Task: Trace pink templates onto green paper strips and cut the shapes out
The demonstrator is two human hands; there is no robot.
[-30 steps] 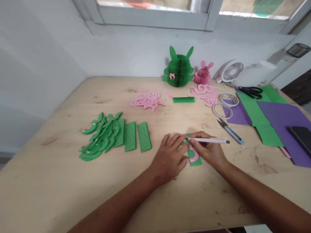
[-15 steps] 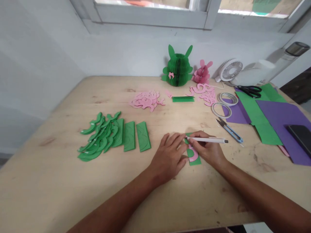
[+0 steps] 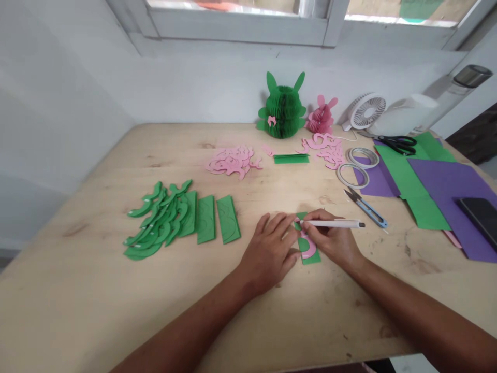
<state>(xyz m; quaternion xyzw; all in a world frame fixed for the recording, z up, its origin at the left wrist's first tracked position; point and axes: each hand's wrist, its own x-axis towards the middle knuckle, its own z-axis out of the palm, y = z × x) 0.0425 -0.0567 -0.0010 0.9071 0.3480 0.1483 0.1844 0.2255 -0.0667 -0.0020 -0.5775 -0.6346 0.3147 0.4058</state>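
A white pen (image 3: 337,224) is gripped in my right hand (image 3: 337,241), its tip down at the edge of a curved pink paper shape (image 3: 309,246). That shape lies on a green paper strip (image 3: 313,259). My left hand (image 3: 268,251) rests flat with fingers stretched, fingertips on the left side of the pink shape and strip. Parts of both papers are hidden under my fingers. Left of my hands lie two green strips with drawn curves (image 3: 228,218) and a pile of green paper cutouts (image 3: 161,220).
Pink cutouts (image 3: 231,161) lie mid-table, with a folded green strip (image 3: 291,158) nearby. Green (image 3: 281,111) and pink (image 3: 321,116) paper rabbits stand at the wall. To the right are blue thread snips (image 3: 367,208), tape rolls (image 3: 352,176), black scissors (image 3: 396,142), a fan (image 3: 367,111) and a phone (image 3: 479,215).
The pen tip has shifted very slightly along the pink shape. My left hand stays in place, and the whole view has moved a little.
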